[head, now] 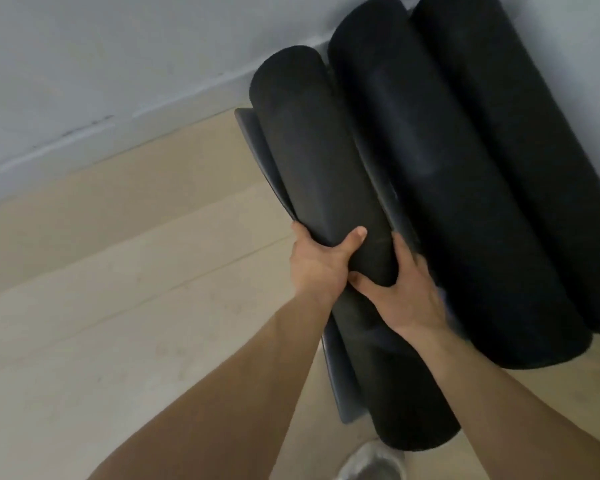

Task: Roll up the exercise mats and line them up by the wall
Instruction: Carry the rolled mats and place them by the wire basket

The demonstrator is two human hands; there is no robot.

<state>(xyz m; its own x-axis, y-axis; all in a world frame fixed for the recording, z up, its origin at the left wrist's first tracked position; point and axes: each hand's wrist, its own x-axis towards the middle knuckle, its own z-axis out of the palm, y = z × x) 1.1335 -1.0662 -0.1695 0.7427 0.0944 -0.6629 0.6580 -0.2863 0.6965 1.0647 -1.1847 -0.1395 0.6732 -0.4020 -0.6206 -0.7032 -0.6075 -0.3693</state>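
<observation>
A single head-worn camera looks steeply down — close in — at the floor (84,306) and wall (118,46).

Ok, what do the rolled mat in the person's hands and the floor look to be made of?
The held mat looks like foam or rubber: matte black, with a grainy cut end, and its loose flap curves softly by the left hand. The floor looks like pale wood or laminate planks with a low sheen and visible seams; which of the two it is cannot be told.

Left grip (314,265) and right grip (404,289) sit side by side, both curled around the rolled mat (312,161)
</observation>
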